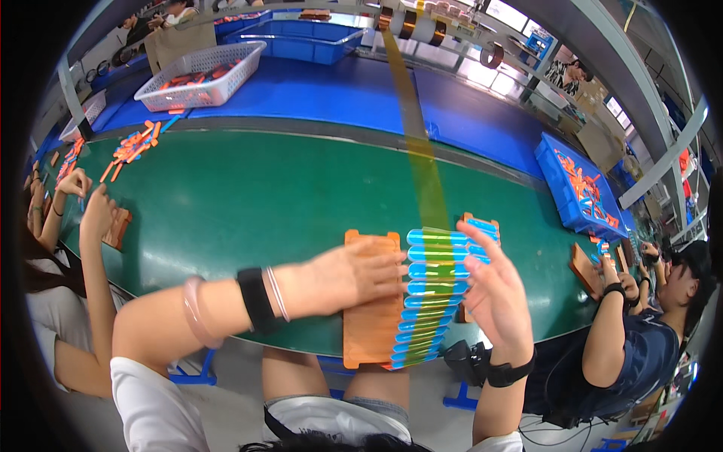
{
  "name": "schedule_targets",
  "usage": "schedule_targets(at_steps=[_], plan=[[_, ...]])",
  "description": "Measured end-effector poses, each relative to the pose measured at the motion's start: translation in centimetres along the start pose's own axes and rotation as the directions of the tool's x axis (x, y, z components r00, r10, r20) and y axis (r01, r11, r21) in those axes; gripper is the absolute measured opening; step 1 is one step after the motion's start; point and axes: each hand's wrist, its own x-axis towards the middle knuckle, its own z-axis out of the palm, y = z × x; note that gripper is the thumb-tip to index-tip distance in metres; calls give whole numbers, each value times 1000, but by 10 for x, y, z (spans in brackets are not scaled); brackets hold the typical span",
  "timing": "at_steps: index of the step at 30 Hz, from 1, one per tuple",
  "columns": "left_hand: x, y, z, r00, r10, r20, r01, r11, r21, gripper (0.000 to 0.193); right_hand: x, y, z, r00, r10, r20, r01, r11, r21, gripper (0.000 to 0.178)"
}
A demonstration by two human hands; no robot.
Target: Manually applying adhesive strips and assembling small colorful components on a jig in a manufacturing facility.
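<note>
A row of shiny blue strips with rounded ends (413, 288) lies along the right edge of an orange-brown wooden board (369, 339). Translucent yellow tape (428, 181) comes down from above and runs over the strips. My left hand (354, 275) rests flat on the board, fingers stretched out, their tips beside the strips' left ends. Open too, with thumb and fingers apart, my right hand (497, 297) is at the strips' right ends; whether it touches them I cannot tell. Beyond it, partly hidden, is a second wooden board (493, 235) bearing blue pieces.
Tape rolls (410, 26) hang on a rail overhead. Across the green worktop (248, 188) stand a white basket (226, 94) and a blue bin (580, 215) of orange pieces. Loose orange and blue strips (135, 147) lie far left. Co-workers' hands (98, 215) are busy at both sides.
</note>
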Motion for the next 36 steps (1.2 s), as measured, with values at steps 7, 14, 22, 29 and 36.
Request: schedule_targets(at_steps=[7,14,22,29,36], plan=[[-51,-60,-15,792,-579,193,581,812,50,67,3,21,-3,989,149,-3,-148,984,-102,54],[-119,-164,-24,255,-950,178,940,287,185,73,7,28,14,976,171,132,-156,981,-118,56],[-27,-85,-8,520,-828,210,531,120,-839,38,4,35,22,973,183,140,-153,968,-201,59],[-16,-4,-18,629,-619,471,28,-588,-809,24,-53,31,-10,866,-479,-147,65,400,-914,83],[-42,1,-17,517,-682,517,0,-604,-797,22,-65,53,-63,862,-392,-322,-194,331,-923,104]])
